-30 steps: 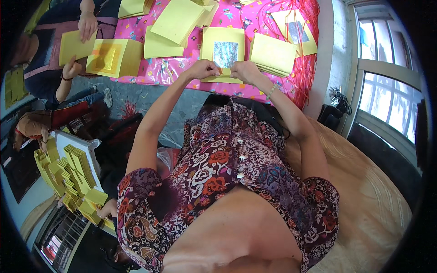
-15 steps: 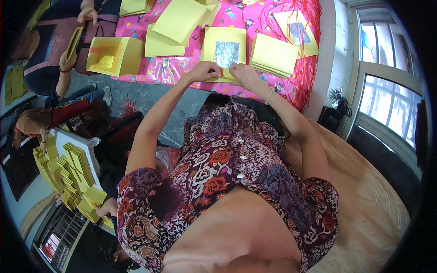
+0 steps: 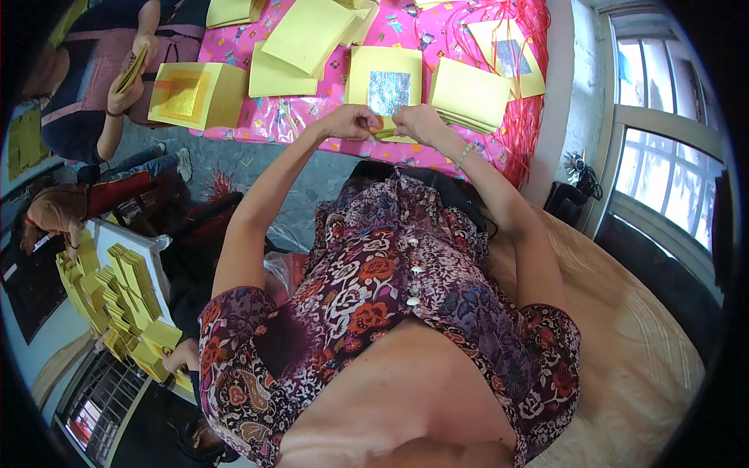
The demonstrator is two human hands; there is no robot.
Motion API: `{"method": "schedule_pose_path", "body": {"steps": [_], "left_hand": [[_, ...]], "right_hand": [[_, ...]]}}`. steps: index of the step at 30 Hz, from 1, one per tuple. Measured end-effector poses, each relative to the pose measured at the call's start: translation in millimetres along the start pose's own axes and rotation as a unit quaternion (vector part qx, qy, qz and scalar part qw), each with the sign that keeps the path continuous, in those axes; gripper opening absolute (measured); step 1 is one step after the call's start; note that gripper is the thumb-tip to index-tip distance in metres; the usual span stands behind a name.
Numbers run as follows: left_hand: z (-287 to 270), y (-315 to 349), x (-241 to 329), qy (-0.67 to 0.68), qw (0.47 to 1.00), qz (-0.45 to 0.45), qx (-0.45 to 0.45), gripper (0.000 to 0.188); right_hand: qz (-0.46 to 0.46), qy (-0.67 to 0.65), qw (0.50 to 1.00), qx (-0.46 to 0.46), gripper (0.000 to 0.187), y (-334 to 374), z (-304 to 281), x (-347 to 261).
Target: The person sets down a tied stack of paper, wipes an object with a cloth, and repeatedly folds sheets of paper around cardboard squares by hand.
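A yellow paper sheet (image 3: pixel 357 74) with a silver foil square (image 3: pixel 388 93) lies in front of me at the table's near edge. Its near edge is lifted and curled. My left hand (image 3: pixel 351 122) pinches that edge on the left, thumb and fingers together. On the right, my right hand (image 3: pixel 419 123) pinches the same edge, its fingertips partly hidden. Just right of the sheet sits a stack of yellow paper (image 3: pixel 470 93). More yellow sheets (image 3: pixel 308 35) lie to its upper left.
A pink patterned cloth (image 3: pixel 273 121) covers the table. Red string (image 3: pixel 534 86) hangs at its right end, by a foil sheet (image 3: pixel 511 58). A thick yellow stack (image 3: pixel 222 97) stands left, near a co-worker's hands (image 3: pixel 125 93). Another table (image 3: pixel 148 273) at lower left bears yellow bundles.
The sheet's near edge is more raised and rolled between my hands, which have barely shifted. At left, the co-worker's upper hand has come down to the yellow paper they hold.
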State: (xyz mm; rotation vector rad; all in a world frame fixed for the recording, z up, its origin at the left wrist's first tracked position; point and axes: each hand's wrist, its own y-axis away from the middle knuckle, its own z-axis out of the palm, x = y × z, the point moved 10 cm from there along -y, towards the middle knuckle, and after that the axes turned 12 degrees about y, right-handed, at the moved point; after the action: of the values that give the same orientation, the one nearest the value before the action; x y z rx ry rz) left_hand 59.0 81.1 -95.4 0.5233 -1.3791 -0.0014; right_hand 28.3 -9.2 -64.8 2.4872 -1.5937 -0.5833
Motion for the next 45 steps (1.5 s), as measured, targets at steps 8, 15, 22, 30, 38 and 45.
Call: {"method": "schedule_pose_path", "body": {"steps": [8, 15, 22, 30, 38, 45], "left_hand": [[5, 3, 1, 0.043, 0.999, -0.008, -0.021, 0.036], [4, 3, 10, -0.028, 0.999, 0.021, 0.009, 0.038], [1, 0, -5, 0.047, 0.999, -0.002, -0.002, 0.034], [2, -2, -11, 0.036, 0.999, -0.016, -0.027, 0.029], [-2, 0, -9, 0.068, 0.998, 0.001, -0.005, 0.025], [-1, 6, 3, -0.003, 1.000, 0.025, 0.014, 0.027]], "right_hand": [[-0.004, 0.018, 1.000, -0.001, 0.029, -3, 0, -1], [0.006, 0.013, 0.999, -0.033, 0.030, -2, 0, 0], [0.006, -0.001, 1.000, -0.023, 0.031, 0, -4, 0], [0.003, -0.003, 1.000, -0.020, 0.031, 0, -2, 0], [-0.012, 0.058, 0.997, 0.055, 0.034, 15, -17, -21], [-0.008, 0.107, 0.981, 0.163, 0.025, 23, -18, -32]]}}
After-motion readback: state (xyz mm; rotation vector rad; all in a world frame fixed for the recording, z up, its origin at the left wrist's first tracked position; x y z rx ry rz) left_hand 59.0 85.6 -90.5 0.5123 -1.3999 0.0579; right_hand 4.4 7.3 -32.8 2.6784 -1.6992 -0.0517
